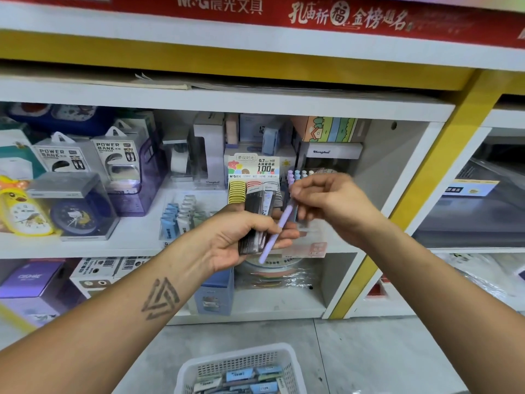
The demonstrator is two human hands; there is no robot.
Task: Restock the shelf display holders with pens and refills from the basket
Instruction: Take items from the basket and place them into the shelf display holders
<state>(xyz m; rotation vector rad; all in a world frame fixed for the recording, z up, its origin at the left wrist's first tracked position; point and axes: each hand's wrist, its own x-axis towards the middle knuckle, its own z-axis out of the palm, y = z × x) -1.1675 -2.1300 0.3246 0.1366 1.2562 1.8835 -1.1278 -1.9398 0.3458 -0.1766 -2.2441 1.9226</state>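
Nearest the camera, low on the grey floor, stands a white plastic basket point(240, 368) with a mesh wall, holding a loose heap of small flat packets in blue, grey and white. Above it two bare forearms reach toward the shelf; the left one bears a dark triangular mark. The left hand point(241, 237) is curled round a bundle of dark refill packs point(255, 220), thumb across their front, the packs standing roughly upright and fanned a little at the top. The right hand point(329, 201) pinches the upper end of a slim lilac pen point(277, 230), which slants down to the left so that its lower part crosses the fingers of the left hand; whether it touches them I cannot tell. Just behind both hands, on the middle shelf point(142, 243), sits a display holder point(254, 177) with a printed card reading 0.7 mm HB and 100, rows of yellow and pink items below it. Right of the card, pastel pen caps point(297, 175) in lilac and blue stand upright in a holder, partly hidden by the right hand. Farther left on the same shelf are blue and white tubes, power bank boxes, a purple clear case and a yellow alarm clock point(21, 209) at the left edge. Boxes fill the lower shelf.
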